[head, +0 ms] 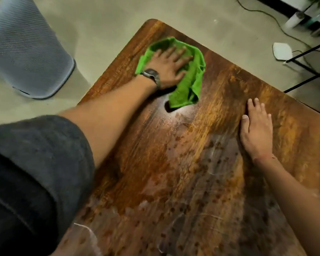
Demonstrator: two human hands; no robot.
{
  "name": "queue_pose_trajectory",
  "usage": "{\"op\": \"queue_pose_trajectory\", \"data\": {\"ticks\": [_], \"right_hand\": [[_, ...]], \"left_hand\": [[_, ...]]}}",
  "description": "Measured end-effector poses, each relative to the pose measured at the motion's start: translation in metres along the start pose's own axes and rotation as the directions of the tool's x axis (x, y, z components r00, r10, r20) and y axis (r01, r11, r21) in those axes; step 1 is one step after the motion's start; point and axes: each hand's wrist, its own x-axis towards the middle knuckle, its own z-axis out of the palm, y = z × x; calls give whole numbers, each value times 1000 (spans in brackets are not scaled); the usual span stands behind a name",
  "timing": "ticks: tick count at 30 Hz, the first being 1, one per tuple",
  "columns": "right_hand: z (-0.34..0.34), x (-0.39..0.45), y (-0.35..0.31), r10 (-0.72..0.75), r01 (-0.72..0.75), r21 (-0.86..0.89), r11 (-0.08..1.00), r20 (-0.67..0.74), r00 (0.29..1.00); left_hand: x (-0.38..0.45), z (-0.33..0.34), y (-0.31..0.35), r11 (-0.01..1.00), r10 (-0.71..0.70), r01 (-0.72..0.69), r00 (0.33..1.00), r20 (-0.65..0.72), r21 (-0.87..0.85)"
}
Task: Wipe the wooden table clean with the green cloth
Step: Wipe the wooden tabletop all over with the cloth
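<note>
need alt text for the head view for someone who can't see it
A left hand presses a green cloth flat on the far corner of a wooden table, while the right hand rests palm down on the wood. Pale streaks and spots cover the near tabletop.

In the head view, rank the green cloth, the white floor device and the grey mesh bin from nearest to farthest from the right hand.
1. Green cloth, on the table under the left hand, to the left of the right hand.
2. White floor device, on the floor beyond the table, upper right.
3. Grey mesh bin, far left on the floor.
</note>
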Motion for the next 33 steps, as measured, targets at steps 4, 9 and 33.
{"op": "queue_pose_trajectory", "data": {"ticks": [4,9,33], "right_hand": [[4,3,4,8,-7,44,999,-17,1000],[6,7,6,0,3,81,997,-26,1000],[61,-151,-269,-746,760,46,649,237,623]], "left_hand": [[-32,22,94,973,230,-230,973,23,-2],[-106,48,143,947,321,-321,947,-11,-25],[-383,60,50,723,-686,674,727,-41,-150]]}}
